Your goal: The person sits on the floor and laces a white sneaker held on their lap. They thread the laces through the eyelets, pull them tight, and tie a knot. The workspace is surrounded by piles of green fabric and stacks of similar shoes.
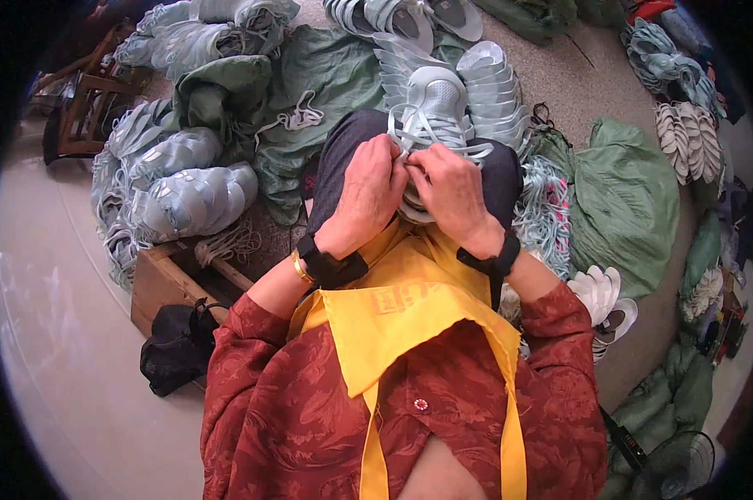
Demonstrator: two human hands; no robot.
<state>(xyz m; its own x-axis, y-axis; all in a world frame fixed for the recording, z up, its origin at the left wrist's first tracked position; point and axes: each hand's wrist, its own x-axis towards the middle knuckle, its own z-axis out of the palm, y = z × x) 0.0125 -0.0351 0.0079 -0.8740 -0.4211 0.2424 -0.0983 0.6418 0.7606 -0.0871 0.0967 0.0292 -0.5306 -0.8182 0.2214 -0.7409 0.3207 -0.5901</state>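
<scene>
A pale blue-grey shoe upper [436, 93] rests between my knees with its toe pointing away from me. Its light shoelace [479, 152] runs loosely across the lacing area and loops out to the right. My left hand [366, 190] is closed in a pinch at the shoe's near end, on the lace. Right beside it, my right hand [453, 192] also pinches the lace, thumb and fingertips almost touching those of the left. My fingers cover the exact spot where the lace is gripped. Stacked uppers [491, 96] lie just beyond my right knee.
More nested uppers [197, 200] are piled at the left by a wooden box [172, 275]. Green cloth [326, 75] lies ahead with a loose lace [297, 115] on it. At the right are a lace bundle [543, 204], a green sack [627, 200] and white insole-like pieces [597, 293].
</scene>
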